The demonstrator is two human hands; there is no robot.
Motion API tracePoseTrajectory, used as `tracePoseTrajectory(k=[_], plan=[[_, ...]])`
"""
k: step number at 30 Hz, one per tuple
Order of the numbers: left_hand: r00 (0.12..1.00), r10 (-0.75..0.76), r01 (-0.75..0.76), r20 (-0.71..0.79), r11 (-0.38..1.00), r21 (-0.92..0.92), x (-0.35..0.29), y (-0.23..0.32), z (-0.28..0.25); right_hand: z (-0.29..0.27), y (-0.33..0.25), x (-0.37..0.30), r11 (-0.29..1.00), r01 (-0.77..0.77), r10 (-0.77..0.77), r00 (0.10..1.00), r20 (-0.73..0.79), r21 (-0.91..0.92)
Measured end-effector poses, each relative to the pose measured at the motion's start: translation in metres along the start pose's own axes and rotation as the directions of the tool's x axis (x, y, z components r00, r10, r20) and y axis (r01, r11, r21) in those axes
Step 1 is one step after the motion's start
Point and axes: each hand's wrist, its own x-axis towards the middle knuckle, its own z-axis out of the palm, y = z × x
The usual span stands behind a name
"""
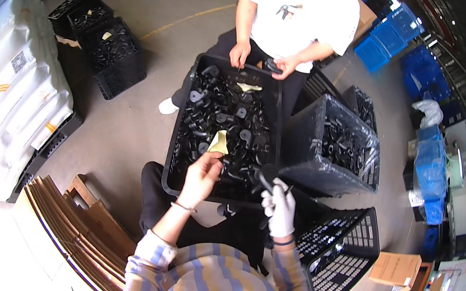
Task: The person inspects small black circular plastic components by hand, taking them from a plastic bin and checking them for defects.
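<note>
My left hand [201, 178], bare with a band at the wrist, is closed over the near left part of a large black bin [172, 161]. Its fingers pinch the lower end of a folded pale yellow sheet [219, 142]; whether paper or cloth I cannot tell. In a white glove, my right hand [280, 210] grips a curved black plastic part [264, 179] above the bin's near right corner. Many similar black parts [220, 111] fill the bin, some with round ends. A second pale yellow piece [249, 88] lies on them toward the far side.
Across the bin, a person in a white shirt [298, 18] holds a black part. Right of it stands a plastic-lined crate [310, 150] of black parts, with a slotted black crate [341, 268] nearer me. Filled crates [121, 73] and flattened cardboard [68, 235] are at left.
</note>
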Motion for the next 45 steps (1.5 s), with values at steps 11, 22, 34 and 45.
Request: tracePoseTrajectory(k=[11,22,34,45], plan=[[0.928,-0.326,-0.028,0.178,0.417,0.909,0.019,-0.098,-0.007,-0.161,0.048,-0.022,0.999,-0.049,0.044,0.889,-0.456,-0.001],[0.819,-0.049,-0.562,0.572,0.13,0.817,0.048,-0.132,0.114,-0.083,0.086,-0.065,0.907,-0.306,0.35,0.93,-0.113,0.291],[0.84,-0.449,0.518,0.306,0.83,-0.205,0.031,-0.053,0.073,-0.057,0.036,-0.005,0.997,-0.02,0.013,0.995,-0.098,-0.07],[0.998,0.062,-0.067,-0.026,0.919,-0.388,-0.017,0.018,0.043,0.032,0.004,0.014,0.917,0.299,-0.215,0.928,0.305,-0.265]])
